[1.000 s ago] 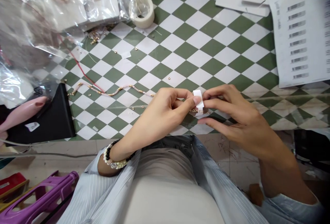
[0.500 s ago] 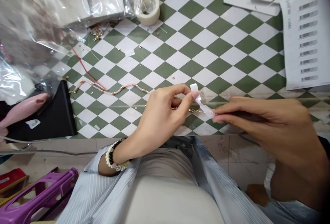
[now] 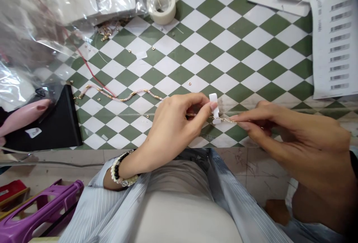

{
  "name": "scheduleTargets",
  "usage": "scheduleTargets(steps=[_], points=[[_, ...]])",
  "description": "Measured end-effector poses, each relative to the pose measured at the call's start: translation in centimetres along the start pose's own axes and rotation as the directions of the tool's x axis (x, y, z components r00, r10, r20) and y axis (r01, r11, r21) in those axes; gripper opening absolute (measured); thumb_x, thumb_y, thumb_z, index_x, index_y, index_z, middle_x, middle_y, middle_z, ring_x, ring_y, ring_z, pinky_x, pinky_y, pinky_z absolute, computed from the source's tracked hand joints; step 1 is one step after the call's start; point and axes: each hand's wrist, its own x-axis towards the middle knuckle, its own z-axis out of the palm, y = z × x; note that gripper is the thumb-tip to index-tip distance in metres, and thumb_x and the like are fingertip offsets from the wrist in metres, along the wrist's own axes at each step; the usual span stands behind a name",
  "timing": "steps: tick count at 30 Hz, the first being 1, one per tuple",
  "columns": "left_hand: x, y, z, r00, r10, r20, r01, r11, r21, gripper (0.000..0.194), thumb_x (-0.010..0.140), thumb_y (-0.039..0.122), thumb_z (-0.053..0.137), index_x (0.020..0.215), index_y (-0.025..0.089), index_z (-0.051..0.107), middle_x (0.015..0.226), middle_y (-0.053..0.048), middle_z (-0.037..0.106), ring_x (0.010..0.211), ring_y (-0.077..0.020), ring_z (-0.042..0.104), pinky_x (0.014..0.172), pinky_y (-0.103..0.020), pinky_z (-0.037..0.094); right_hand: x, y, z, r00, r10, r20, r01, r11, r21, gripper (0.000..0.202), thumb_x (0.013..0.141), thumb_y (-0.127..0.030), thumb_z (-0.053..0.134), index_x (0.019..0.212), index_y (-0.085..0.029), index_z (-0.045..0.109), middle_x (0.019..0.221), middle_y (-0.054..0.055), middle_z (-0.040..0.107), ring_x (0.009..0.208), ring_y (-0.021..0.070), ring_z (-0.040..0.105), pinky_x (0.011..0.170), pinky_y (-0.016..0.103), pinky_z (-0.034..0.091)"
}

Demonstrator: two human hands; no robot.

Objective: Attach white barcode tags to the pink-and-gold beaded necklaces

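Note:
A beaded necklace [image 3: 127, 97] with pink and gold beads lies in a wavy line on the table and runs under my left hand [image 3: 175, 129]. Between thumb and forefinger that hand pinches a white tag [image 3: 214, 105], whose lower end sits at the chain. Closed in a pinch, my right hand [image 3: 291, 138] grips the thin gold chain [image 3: 228, 120] to the right of the tag. The chain stretches between both hands, just above the table's front edge. My left palm hides the middle of the strand.
A roll of tape [image 3: 162, 6] stands beside clear plastic bags [image 3: 84, 4] at the back left. A barcode sheet [image 3: 335, 41] lies at right. Small loose beads [image 3: 190, 84] dot the checkered table [image 3: 215, 53]. A pink tool [image 3: 26, 118] rests over a black object [image 3: 60, 127].
My right fingers have let go of the tag's lower end and now pinch the chain farther right. The tag, twisted before, hangs straighter.

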Motion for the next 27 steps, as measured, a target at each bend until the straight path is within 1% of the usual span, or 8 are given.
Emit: scheduleTargets(steps=[3,8,14,17,21,27], points=[[0.0,0.0,-0.1,0.999,-0.032,0.033,0.033,0.999,-0.036,0.031,0.097,0.035,0.054,0.073,0.018,0.063,0.062,0.002,0.054,0.056,-0.0094,0.042,0.054,-0.024,0.031,0.2,0.2,0.0,1.0,0.002,0.002,-0.002,1.0,0.009,0.006,0.09,-0.02,0.069,0.093,-0.024,0.069,0.077,-0.009,0.065,0.057,0.0013,0.052,0.057,0.012,0.045],[0.0,-0.2,0.0,1.0,-0.011,0.005,0.012,0.999,-0.032,0.031,0.096,0.034,0.056,0.072,0.018,0.065,0.062,0.002,0.057,0.054,-0.0087,0.042,0.052,-0.023,0.03,0.2,0.5,0.3,1.0,0.005,-0.023,-0.006,1.0,-0.015,0.001,0.09,-0.023,0.07,0.09,-0.024,0.07,0.077,-0.009,0.067,0.057,0.0013,0.052,0.055,0.014,0.044],[0.0,-0.4,0.1,1.0,0.015,-0.007,-0.016,1.0,-0.024,0.03,0.096,0.034,0.056,0.073,0.018,0.065,0.058,0.003,0.046,0.053,-0.0083,0.034,0.049,-0.024,0.025,0.2,0.7,0.2,1.0,0.013,-0.028,-0.014,1.0,-0.026,0.002,0.09,-0.023,0.069,0.09,-0.024,0.071,0.078,-0.007,0.068,0.056,0.0029,0.053,0.05,0.018,0.041],[0.0,-0.5,0.1,0.999,0.03,-0.011,-0.03,0.999,-0.012,0.03,0.097,0.033,0.055,0.073,0.017,0.065,0.058,0.003,0.045,0.053,-0.0084,0.034,0.049,-0.024,0.025,0.0,0.9,0.1,0.999,0.004,-0.032,-0.006,0.999,-0.046,0.003,0.089,-0.023,0.07,0.092,-0.024,0.071,0.078,-0.008,0.068,0.055,0.0011,0.051,0.05,0.015,0.041],[0.0,-0.5,0.0,0.999,0.042,0.0,-0.042,0.999,0.017,0.033,0.097,0.034,0.056,0.069,0.017,0.061,0.058,0.003,0.044,0.054,-0.0087,0.033,0.05,-0.025,0.025,-0.3,1.1,-0.1,0.998,-0.025,-0.06,0.02,0.996,-0.082,0.005,0.089,-0.023,0.071,0.093,-0.026,0.071,0.081,-0.011,0.069,0.06,-0.0014,0.053,0.056,0.01,0.043],[0.2,-0.5,0.1,0.998,0.059,-0.012,-0.059,0.998,0.017,0.033,0.096,0.034,0.057,0.068,0.017,0.06,0.059,0.002,0.045,0.055,-0.0094,0.034,0.051,-0.026,0.025,-0.6,1.2,-0.1,0.998,-0.014,-0.059,0.008,0.995,-0.103,0.004,0.089,-0.022,0.072,0.093,-0.023,0.071,0.081,-0.01,0.069,0.058,-0.0027,0.051,0.059,0.006,0.044]])
